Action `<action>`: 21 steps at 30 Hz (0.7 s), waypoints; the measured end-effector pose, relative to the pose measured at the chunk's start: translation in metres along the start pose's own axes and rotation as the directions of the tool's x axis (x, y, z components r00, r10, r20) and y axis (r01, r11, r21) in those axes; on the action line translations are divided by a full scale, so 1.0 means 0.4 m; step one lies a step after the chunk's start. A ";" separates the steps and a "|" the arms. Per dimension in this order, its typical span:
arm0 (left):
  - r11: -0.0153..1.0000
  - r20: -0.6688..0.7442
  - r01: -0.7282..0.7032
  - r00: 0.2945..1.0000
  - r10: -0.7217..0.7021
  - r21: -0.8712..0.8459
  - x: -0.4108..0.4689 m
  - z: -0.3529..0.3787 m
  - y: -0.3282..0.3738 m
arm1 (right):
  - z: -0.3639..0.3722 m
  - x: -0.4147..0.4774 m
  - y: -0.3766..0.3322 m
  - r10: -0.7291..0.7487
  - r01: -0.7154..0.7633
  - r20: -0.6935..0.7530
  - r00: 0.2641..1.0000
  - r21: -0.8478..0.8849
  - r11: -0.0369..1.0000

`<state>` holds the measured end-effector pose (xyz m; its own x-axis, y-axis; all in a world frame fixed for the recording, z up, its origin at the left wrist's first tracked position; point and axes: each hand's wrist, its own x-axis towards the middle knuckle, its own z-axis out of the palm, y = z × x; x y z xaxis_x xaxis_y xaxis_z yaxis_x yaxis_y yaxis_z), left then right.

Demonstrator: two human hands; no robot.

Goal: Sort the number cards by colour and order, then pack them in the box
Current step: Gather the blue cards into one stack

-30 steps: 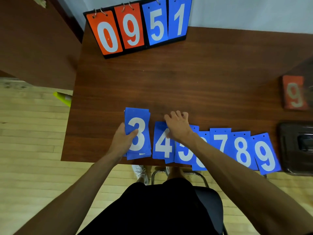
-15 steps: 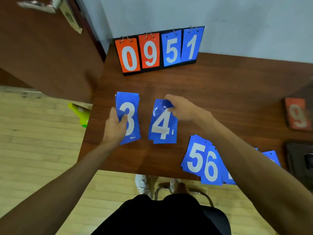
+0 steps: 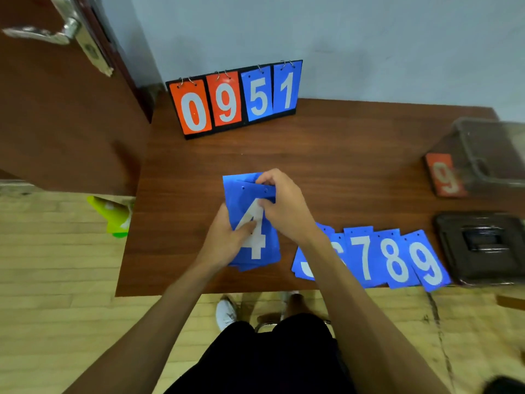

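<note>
Blue card stack [image 3: 270,251], white 4 on top: left grip [image 3: 227,240] clasps left side, right grip [image 3: 287,207] pinches top edge.

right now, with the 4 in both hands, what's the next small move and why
Probably lay the 4 card flush on the blue stack: the right hand pinches its top edge, which sits skewed against the cards beneath, while the left hand grips the stack's side.
</note>
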<state>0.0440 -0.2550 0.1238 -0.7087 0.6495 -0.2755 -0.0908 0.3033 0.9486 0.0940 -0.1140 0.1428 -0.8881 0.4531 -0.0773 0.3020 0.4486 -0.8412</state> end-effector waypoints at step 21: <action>0.896 -0.329 0.434 0.836 -0.438 -0.090 -0.036 0.291 -0.070 | -0.131 -0.008 0.447 0.312 -0.010 0.310 0.898 -0.695 0.719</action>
<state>0.1382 -0.1916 0.0830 -0.7831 0.1808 -0.5951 -0.4523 0.4912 0.7444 0.1691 0.0052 0.0206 -0.8105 0.3078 -0.4983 0.4669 0.8532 -0.2324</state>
